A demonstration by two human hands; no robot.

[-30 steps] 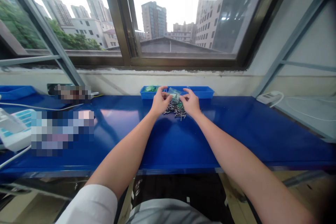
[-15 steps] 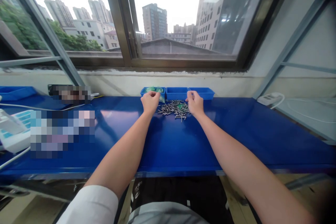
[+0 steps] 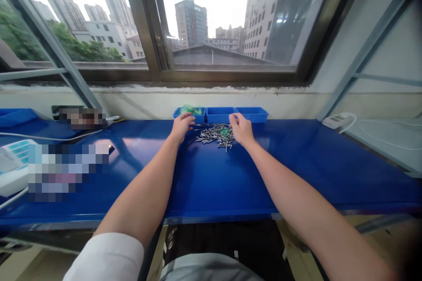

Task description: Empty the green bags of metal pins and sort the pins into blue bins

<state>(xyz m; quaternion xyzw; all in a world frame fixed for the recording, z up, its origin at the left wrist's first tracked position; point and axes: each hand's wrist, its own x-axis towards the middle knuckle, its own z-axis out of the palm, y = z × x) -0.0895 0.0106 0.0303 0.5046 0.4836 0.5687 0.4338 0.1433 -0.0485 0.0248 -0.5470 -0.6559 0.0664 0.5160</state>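
Observation:
A pile of thin silvery metal pins (image 3: 214,135), looking like blind rivets, lies on the blue table, with a small green piece (image 3: 225,132) among them. At the pile's left, in front of the left blue bin (image 3: 199,119), is my left hand (image 3: 182,127), its fingers loosely bent and apart, with nothing visible in them. My right hand (image 3: 242,130) is at the pile's right edge with thumb and fingers drawn together; whatever is between the fingertips is too small to make out. Crumpled green material (image 3: 191,109) fills the left bin.
Two more blue bins, a middle one (image 3: 220,116) and a right one (image 3: 252,115), stand beside the left one along the wall. A white device with blue keys (image 3: 20,162) and blurred items are at the left. A white power strip (image 3: 336,121) lies at the right.
My left hand has moved slightly left, away from the pile, and its fingers have spread. The green material near its fingertips is now in the left bin. My right hand remains by the pile.

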